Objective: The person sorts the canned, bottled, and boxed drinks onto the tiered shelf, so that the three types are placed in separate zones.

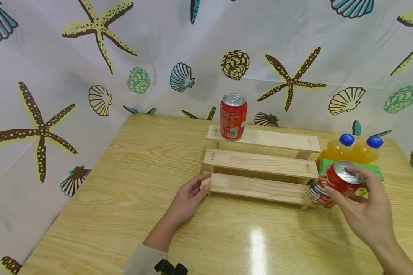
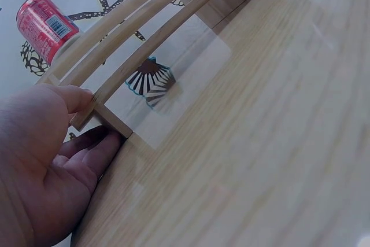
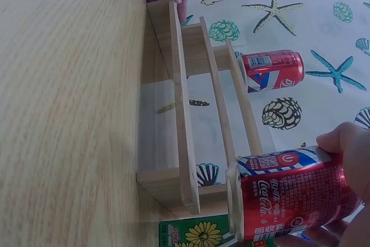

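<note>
A three-step wooden rack [image 1: 261, 160] stands on the table. My left hand [image 1: 189, 196] holds the left end of its lowest step, thumb and fingers about the corner, as the left wrist view also shows [image 2: 46, 154]. In my right hand [image 1: 371, 206] is a red Coca-Cola can [image 1: 334, 183], tilted, held near its top beside the rack's right end. The right wrist view shows that can [image 3: 295, 195] close up, with fingers round its upper part. Another red can [image 1: 233, 116] stands upright on the left of the top step.
Right of the rack stand two orange drink bottles [image 1: 366, 151] with blue caps. A green box [image 1: 375, 170] sits in front of them, partly hidden by the can and right hand. Behind the table [image 1: 141, 152] hangs a white cloth [image 1: 206, 38] printed with sea shells and starfish.
</note>
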The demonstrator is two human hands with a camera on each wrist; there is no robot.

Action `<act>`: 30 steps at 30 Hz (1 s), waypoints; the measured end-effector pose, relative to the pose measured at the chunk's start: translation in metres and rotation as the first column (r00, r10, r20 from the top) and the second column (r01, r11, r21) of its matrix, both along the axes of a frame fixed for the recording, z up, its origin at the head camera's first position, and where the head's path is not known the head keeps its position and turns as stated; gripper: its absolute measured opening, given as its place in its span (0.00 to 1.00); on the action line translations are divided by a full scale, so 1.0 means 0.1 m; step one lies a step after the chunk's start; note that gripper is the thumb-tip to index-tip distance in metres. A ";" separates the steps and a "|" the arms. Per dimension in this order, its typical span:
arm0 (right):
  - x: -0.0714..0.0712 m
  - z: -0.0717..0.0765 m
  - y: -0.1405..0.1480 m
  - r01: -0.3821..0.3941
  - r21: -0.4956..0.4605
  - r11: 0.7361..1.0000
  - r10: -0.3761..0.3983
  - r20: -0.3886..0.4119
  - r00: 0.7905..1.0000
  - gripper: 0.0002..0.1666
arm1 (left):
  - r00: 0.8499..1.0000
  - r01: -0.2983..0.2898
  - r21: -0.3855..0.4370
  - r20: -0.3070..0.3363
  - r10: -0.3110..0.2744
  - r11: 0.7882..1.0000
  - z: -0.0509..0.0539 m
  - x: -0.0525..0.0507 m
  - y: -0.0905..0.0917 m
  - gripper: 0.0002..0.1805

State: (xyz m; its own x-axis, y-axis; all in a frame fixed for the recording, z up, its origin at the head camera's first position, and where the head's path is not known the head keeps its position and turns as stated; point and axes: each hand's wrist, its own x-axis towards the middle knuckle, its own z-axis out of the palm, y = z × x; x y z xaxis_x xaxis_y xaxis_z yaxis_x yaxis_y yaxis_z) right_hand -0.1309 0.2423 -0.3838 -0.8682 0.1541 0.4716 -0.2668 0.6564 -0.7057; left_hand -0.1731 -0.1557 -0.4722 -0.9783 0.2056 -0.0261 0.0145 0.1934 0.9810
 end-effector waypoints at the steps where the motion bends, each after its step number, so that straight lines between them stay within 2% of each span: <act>1: 0.00 0.00 -0.01 -0.002 0.000 1.000 0.002 0.000 1.000 0.43 | 1.000 0.000 0.000 -0.002 0.000 1.000 0.00 0.00 0.00 0.24; 14: -0.05 0.08 -0.09 -0.035 -0.026 0.999 0.035 -0.013 0.999 0.42 | 1.000 0.000 -0.001 0.011 0.000 1.000 0.01 0.00 0.01 0.23; 23: -0.09 0.13 -0.11 -0.026 -0.010 1.000 0.027 0.009 1.000 0.40 | 1.000 0.003 -0.004 0.013 -0.003 1.000 0.00 -0.01 0.01 0.23; 30: -0.13 0.16 -0.13 -0.040 -0.005 0.999 0.040 -0.013 0.999 0.39 | 1.000 -0.002 -0.005 0.013 0.002 1.000 -0.01 -0.01 0.01 0.23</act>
